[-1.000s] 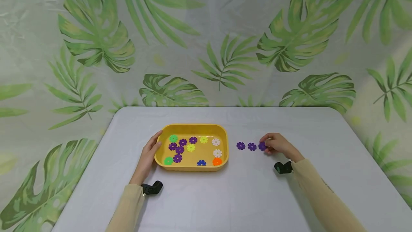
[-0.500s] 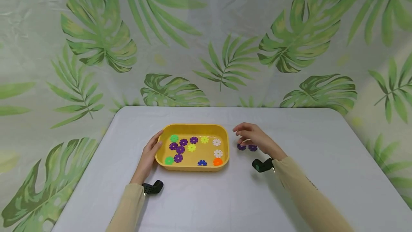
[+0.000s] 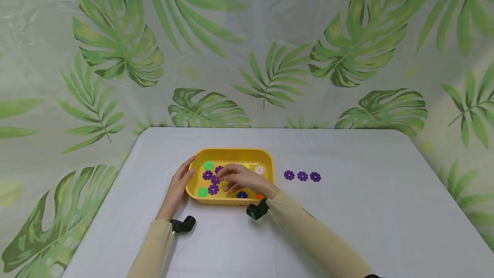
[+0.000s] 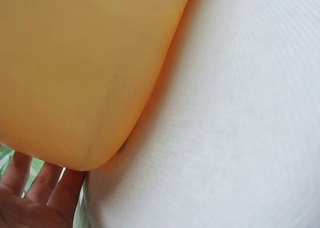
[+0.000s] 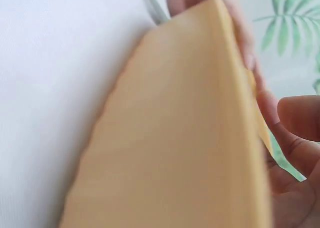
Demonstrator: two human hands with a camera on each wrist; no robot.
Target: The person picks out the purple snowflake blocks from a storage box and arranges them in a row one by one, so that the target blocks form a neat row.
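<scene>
The left hand (image 3: pixel 178 185) rests against the yellow tray's (image 3: pixel 231 154) outer end, fingers fairly straight. The right hand (image 3: pixel 247 178) hangs over the tray, loosely bent, thumb and fingers apart, with nothing visible in its grasp; whether its fingertips touch the purple discs (image 3: pixel 213 189) below is hidden.

Those discs lie flat and bunched, so a pinch could slip or lift two. The wrist camera (image 3: pixel 256 210) beneath the right hand could knock the near wall and shift the tray.

The tray's long axis runs crosswise, from the left hand towards the right forearm. The round discs point nowhere; three form a crosswise row (image 3: pixel 302 176) on the worktop (image 3: pixel 347 153), right of the right hand.
</scene>
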